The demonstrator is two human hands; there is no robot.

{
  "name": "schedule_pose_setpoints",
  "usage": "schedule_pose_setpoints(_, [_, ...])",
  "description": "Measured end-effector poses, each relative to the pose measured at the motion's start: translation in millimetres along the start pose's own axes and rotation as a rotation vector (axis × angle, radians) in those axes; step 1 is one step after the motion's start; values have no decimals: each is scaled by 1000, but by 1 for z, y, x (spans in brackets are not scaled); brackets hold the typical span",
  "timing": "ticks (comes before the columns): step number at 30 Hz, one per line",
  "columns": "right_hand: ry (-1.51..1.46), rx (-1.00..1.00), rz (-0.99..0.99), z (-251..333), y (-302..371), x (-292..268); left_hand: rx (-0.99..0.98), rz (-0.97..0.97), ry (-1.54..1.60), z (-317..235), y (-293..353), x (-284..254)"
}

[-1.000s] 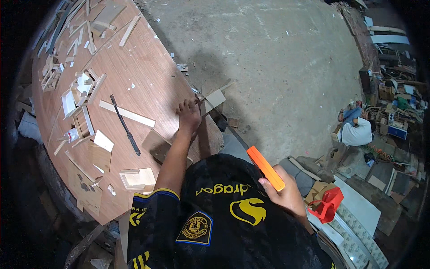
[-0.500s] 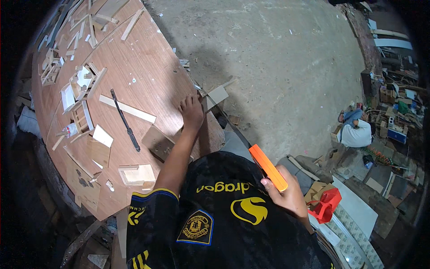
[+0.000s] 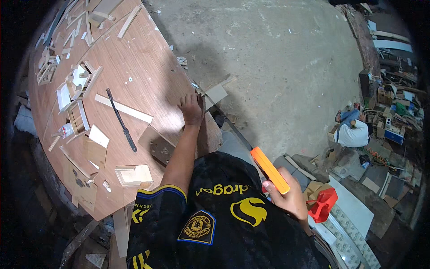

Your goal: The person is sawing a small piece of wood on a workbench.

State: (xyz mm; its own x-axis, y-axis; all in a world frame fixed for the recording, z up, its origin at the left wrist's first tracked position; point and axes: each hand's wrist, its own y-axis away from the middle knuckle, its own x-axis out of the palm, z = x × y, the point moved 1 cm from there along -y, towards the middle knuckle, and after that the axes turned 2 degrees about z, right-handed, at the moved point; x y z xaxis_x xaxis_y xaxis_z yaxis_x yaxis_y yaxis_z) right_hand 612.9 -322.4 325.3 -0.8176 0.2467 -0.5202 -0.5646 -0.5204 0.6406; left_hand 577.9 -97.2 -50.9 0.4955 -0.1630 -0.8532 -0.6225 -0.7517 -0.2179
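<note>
My right hand is wrapped round the orange handle of a handsaw, low in front of my shirt. From it the dark saw blade slants up and left to the table's edge, its far end by a flat pale wood piece. That piece juts out past the edge over the floor. My left hand, fingers bent, presses at the table edge on the wood piece's inner end, mostly hidden beneath it. Whether the blade touches the wood cannot be made out.
On the brown tabletop lie a long black slim tool, a pale wood strip, small wooden frame models and several offcuts. At the right, a person sits low by scrap piles. A red object lies near my right arm.
The saw handle has shifted slightly down and right with my right hand, baring more blade. My left hand stays at the table edge; the whole view has shifted a little.
</note>
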Motion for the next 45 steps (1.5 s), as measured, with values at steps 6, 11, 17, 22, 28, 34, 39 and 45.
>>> schedule_pose_setpoints(6, [4,-38,-73,1,-2,0,40,68,-15,2,-3,3])
schedule_pose_setpoints(11, [4,1,-47,-19,-7,7,90,-45,-18,12,0,8])
schedule_pose_setpoints(17, [-98,-274,-316,-56,4,12,22,76,-151,-13,-10,-9])
schedule_pose_setpoints(22, [-226,-247,-307,-46,-38,31,56,-22,-80,-2,-7,-6])
schedule_pose_setpoints(28, [-302,-179,-268,-62,-121,79,44,87,-67,-4,-4,-5])
schedule_pose_setpoints(34, [-267,-181,-240,-52,-140,87,52,86,-89,2,-6,-1])
schedule_pose_setpoints(39, [-234,-210,-214,-56,-148,91,91,32,-147,8,-3,6])
schedule_pose_setpoints(45, [-251,-238,-257,-50,-149,90,64,99,-155,8,0,7])
